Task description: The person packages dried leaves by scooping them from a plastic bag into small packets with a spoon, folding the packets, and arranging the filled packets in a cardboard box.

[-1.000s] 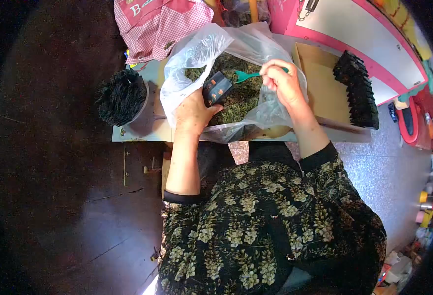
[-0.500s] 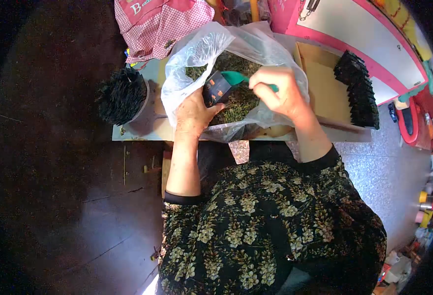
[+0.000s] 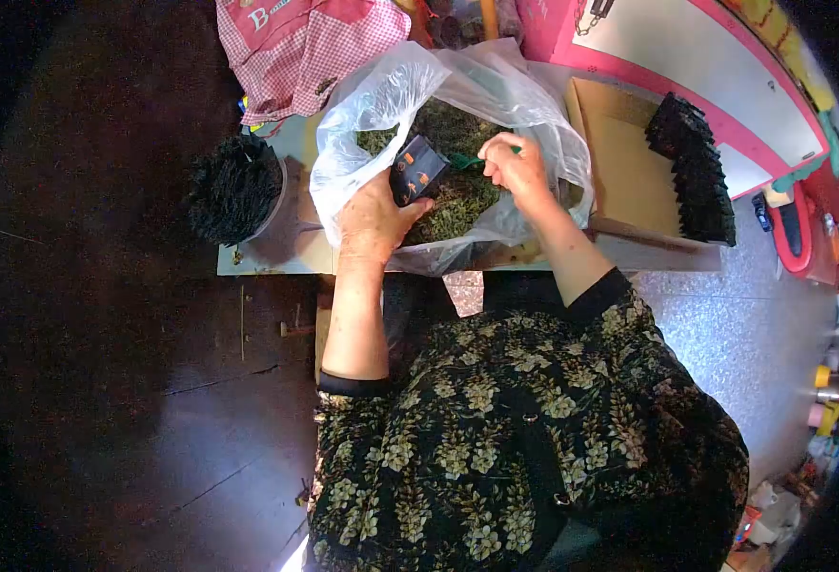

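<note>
My left hand [image 3: 374, 217] grips a small black packet [image 3: 419, 170] with orange marks, over the left side of a clear plastic bag [image 3: 395, 81]. Dried greenish-brown plant material [image 3: 453, 214] fills the bag below the packet. My right hand [image 3: 517, 170] is closed round the handle of a green scoop [image 3: 467, 162]. The scoop's head is low, close to the plant material and just right of the packet; what it carries, if anything, I cannot make out.
A round tub [image 3: 284, 195] packed with black packets stands at the left. On the right, a cardboard box [image 3: 624, 172] has a row of black packets [image 3: 696, 172] along its far side. A pink checked bag [image 3: 310, 57] lies at the back left.
My right hand has drawn back slightly left and lower, and the scoop has dropped from the packet's mouth toward the plant material. My left hand keeps the packet nearly in place.
</note>
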The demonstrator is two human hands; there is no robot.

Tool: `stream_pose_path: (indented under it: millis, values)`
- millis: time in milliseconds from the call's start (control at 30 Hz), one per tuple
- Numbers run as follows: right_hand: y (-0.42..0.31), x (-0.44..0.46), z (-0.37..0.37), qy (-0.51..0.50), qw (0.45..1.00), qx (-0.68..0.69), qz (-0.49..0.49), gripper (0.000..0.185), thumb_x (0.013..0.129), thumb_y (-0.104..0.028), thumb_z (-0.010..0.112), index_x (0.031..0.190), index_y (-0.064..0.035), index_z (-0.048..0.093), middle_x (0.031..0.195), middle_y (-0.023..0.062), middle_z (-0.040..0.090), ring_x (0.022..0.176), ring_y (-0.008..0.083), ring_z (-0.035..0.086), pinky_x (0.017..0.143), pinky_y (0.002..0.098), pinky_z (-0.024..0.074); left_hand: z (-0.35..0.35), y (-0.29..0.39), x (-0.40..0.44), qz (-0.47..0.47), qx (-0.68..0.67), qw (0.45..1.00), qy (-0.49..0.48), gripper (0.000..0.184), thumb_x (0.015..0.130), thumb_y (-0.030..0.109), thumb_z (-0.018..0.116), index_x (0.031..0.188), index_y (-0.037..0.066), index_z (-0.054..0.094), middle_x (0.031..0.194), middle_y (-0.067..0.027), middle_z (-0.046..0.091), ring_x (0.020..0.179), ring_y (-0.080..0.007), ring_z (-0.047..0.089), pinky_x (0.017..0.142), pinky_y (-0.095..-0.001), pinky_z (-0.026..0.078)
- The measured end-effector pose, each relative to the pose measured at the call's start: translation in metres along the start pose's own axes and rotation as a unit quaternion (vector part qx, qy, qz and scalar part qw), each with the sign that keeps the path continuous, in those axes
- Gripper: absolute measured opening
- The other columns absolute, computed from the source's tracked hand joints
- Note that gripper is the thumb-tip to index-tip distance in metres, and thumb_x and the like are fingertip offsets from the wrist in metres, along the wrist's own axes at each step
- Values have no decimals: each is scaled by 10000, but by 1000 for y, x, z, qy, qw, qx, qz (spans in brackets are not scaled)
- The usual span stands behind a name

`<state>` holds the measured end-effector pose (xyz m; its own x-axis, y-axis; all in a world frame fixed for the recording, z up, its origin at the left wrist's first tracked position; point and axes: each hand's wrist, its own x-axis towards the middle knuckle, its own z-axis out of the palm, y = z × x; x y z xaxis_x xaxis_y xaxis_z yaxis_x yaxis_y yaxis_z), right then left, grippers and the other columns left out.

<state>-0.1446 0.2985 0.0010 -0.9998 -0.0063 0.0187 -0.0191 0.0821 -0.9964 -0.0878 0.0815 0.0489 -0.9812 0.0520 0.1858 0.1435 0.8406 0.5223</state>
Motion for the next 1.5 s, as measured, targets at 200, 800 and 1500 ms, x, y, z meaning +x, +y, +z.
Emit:
stream_pose_path:
  millis: [200,800,1500]
  values:
    - [-3,-1,-22,25,991,130,27,134,812,-108,534,799,-37,647,602,32,576,447,70,459,399,197,319,3,-4,1,2,8,1000,-13,802,634,338,822,1305,74,471,1196,-197,579,1111,-358,549,939,-427,430]
    - [-67,-19,-18,-85,988,53,-114,125,786,-90,545,762,-25,650,629,19,574,532,57,493,478,186,346,4,-3,2,4,1,1000,-3,747,628,340,821,1228,7,528,1125,-242,605,1056,-383,575,906,-421,441]
    - [-35,-10,-16,-47,921,-318,-219,118,777,-77,530,748,-24,632,596,80,568,562,144,566,537,303,438,1,-4,-2,10,-35,999,15,734,640,334,813,1242,31,522,1145,-215,606,1074,-378,562,911,-420,431]
